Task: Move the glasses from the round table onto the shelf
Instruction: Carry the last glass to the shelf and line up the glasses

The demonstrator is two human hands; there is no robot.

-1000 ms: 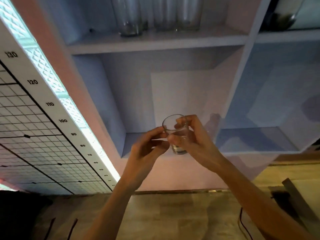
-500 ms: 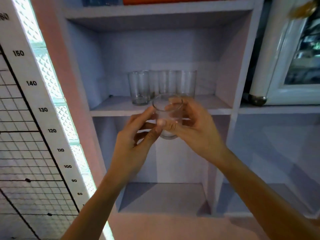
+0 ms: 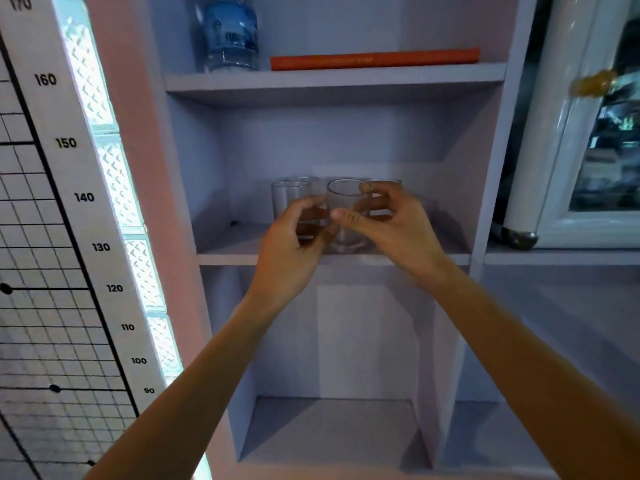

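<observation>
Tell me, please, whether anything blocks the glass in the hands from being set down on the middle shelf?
Nothing visible does. The glass, held between the left hand and right hand, is at the front edge of the middle shelf, which looks bare there. The other glasses stand behind it, toward the back.

Clear glass [image 3: 347,216] in hand; lavender shelf [image 3: 346,81] above holds blue bottle [image 3: 227,32], orange book [image 3: 374,58].
</observation>
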